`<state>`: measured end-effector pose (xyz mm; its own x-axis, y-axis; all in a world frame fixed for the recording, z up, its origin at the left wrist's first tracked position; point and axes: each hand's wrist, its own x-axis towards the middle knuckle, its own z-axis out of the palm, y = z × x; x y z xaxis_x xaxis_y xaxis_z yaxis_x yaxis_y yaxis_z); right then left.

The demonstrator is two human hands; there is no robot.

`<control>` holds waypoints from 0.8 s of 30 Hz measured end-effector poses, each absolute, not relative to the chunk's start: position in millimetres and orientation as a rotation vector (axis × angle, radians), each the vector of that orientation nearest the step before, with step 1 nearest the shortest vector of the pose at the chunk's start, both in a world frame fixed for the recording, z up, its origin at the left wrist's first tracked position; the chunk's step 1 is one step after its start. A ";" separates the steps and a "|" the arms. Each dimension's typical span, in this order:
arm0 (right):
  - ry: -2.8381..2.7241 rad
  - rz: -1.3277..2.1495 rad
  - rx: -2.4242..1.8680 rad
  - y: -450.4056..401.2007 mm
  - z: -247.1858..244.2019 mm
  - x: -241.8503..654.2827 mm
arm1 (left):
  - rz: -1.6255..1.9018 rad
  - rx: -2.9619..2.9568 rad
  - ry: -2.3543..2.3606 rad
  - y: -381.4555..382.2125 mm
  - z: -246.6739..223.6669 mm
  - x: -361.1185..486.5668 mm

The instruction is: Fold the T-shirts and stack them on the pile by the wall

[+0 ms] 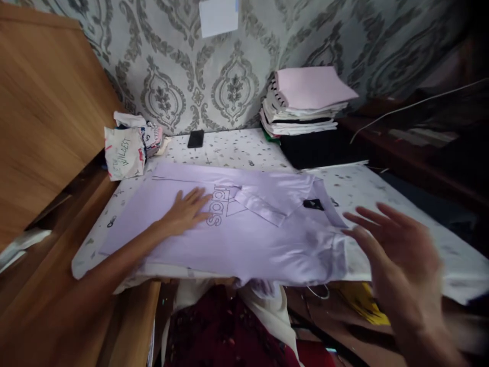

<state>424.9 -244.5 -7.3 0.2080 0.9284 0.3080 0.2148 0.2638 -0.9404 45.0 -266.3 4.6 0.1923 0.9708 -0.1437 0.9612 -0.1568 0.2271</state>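
A lilac T-shirt (244, 244) with outlined lettering lies spread sideways over the cloth-covered table, its collar and black neck label toward the right. One sleeve is folded inward across the chest beside the print. Near the front edge the fabric is bunched and hangs slightly over. My left hand (189, 211) rests flat on the shirt just left of the lettering, fingers spread. Off the collar end, my right hand (397, 250) is raised with fingers apart and nothing in it; it is slightly blurred.
A stack of folded clothes (305, 102) stands at the back right by a black folded cloth (324, 148). At the back left sit a printed cloth bundle (126, 153) and a black phone (196, 138). A wooden cabinet (46, 102) borders the left side.
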 end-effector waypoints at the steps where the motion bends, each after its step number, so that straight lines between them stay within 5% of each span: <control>1: -1.203 0.679 -1.277 -270.0 -15.3 426.0 | 0.053 2.162 1.894 -276.6 4.7 29.0; 5: -0.940 0.716 -1.475 -339.7 -66.4 423.9 | 0.079 1.981 2.175 -309.3 3.0 -33.4; 10: -0.785 1.291 -1.244 -351.2 -115.9 407.6 | 0.057 1.913 2.314 -339.8 4.9 -92.7; 24: -0.845 1.975 -1.065 -378.7 -112.7 391.3 | 0.525 1.979 1.978 -409.1 11.6 -109.3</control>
<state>391.3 -378.7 -112.7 -0.3936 0.8294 -0.3966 -0.2861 -0.5204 -0.8046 -109.3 -409.1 11.6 -0.0112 0.9987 0.0493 0.8915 -0.0123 0.4528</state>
